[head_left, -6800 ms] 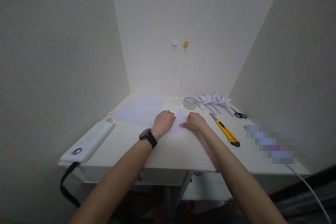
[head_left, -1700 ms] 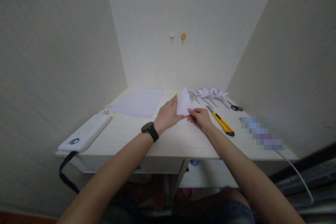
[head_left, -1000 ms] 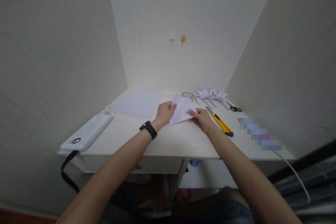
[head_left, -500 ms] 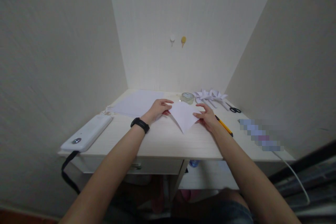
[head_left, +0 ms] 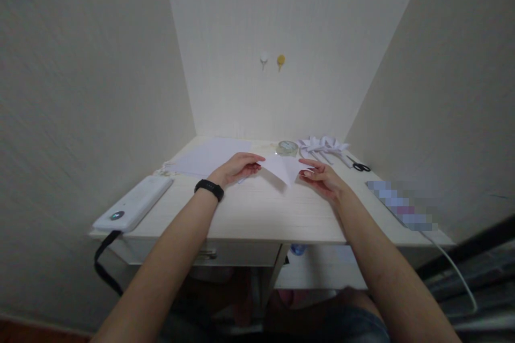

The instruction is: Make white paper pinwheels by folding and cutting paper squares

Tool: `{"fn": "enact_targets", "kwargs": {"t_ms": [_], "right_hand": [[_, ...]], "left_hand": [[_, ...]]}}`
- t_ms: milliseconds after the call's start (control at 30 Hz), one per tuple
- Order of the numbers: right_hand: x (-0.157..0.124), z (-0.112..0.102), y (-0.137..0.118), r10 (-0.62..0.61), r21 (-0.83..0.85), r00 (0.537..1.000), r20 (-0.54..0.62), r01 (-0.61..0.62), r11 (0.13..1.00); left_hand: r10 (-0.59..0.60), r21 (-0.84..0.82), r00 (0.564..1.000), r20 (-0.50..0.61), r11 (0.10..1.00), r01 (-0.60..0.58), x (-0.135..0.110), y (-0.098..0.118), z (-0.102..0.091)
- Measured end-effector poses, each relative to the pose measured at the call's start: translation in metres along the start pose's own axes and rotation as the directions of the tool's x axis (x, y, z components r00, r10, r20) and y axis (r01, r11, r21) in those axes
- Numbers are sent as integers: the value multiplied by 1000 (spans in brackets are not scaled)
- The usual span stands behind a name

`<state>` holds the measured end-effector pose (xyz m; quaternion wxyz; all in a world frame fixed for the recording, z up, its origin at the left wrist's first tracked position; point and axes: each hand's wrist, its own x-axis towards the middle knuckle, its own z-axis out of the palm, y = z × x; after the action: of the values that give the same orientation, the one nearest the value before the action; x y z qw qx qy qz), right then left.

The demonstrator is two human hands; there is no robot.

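Observation:
A white sheet of paper (head_left: 285,168) with a crease down its middle is held between my two hands, its pointed corner toward me and tilted up off the desk. My left hand (head_left: 240,166) pinches its left corner, and a black wristband (head_left: 210,188) sits on that wrist. My right hand (head_left: 323,178) has the right corner between thumb and fingers. Just behind the paper lies a roll of clear tape (head_left: 287,148). Folded white paper pieces (head_left: 322,147) are heaped behind my right hand.
Larger white sheets (head_left: 209,156) lie at the back left of the desk (head_left: 257,220). A white device with a black strap (head_left: 134,204) rests at the left edge. Black-handled scissors (head_left: 359,166) and a blurred-out phone-like object (head_left: 398,204) with a white cable are at the right.
The paper's near corner has lifted and moved away from me, so the sheet looks flatter. My right forearm has shifted right and now hides the yellow pen-like tool.

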<state>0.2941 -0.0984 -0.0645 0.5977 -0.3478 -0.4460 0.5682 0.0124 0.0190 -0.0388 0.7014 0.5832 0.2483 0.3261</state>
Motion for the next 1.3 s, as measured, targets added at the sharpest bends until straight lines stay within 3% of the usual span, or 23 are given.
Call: {"fn": "enact_targets", "kwargs": {"t_ms": [167, 333, 533, 800, 933, 1100, 1300], "right_hand": [[2, 0, 1, 2, 0, 996, -91, -2, 1000], [1, 4, 1, -22, 15, 985, -174, 25, 1000], [4, 8, 0, -49, 16, 946, -321, 57, 998], [3, 15, -6, -43, 34, 924, -380, 61, 998], [3, 16, -7, -60, 26, 901, -429, 79, 997], [3, 15, -9, -88, 22, 861, -502, 114, 993], [2, 15, -11, -83, 18, 849, -521, 108, 994]], "left_hand": [[-33, 81, 995, 90, 996, 26, -12, 11, 6], [51, 95, 997, -60, 994, -45, -7, 8, 5], [100, 47, 986, -134, 994, -94, -4, 7, 6], [172, -20, 977, -129, 984, -176, -4, 7, 9], [252, 99, 940, -228, 967, -235, -3, 8, 11], [297, 301, 908, -295, 931, -207, -4, 9, 17], [272, 269, 911, -310, 944, -190, -3, 7, 21]]}}
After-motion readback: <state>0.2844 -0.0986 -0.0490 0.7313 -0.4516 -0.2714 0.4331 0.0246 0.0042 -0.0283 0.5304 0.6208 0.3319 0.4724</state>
